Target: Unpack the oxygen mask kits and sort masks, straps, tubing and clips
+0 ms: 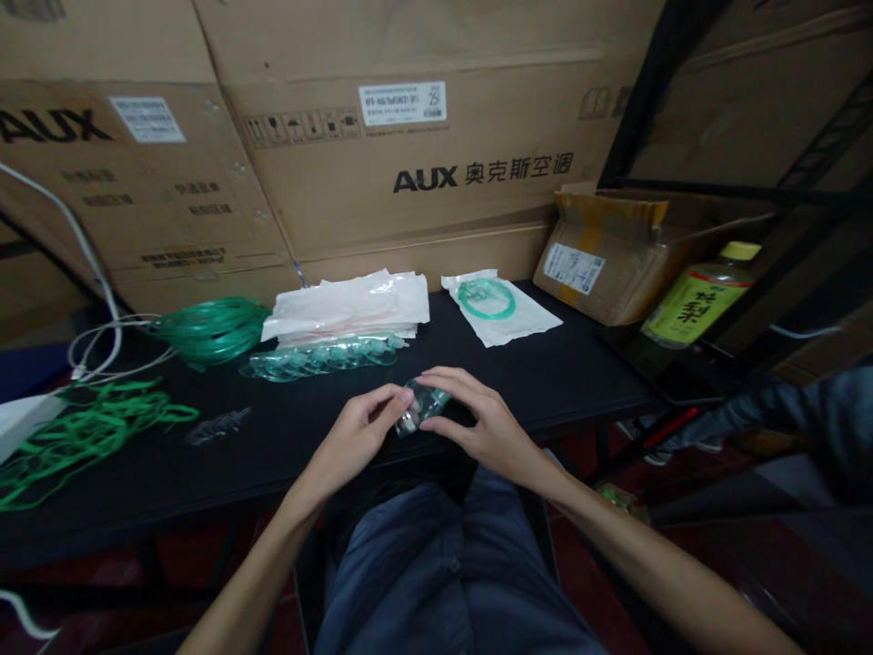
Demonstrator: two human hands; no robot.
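Note:
Both my hands meet over the near edge of a black table (573, 373). Between them is a small clear plastic mask (421, 405) with a greenish tint. My left hand (358, 432) pinches its left end with curled fingers. My right hand (474, 414) wraps over its right side, fingers closed on it. Just behind lies a row of stacked clear masks (320, 357), and behind that a pile of white plastic bags (351, 307).
A sealed bag with coiled green tubing (497, 305) lies at the back. A heap of green tubing (211, 329) and loose green straps (82, 435) lie on the left, with white cables (102, 282). Cardboard boxes (409, 173) wall the back. A bottle (699, 296) stands on the right.

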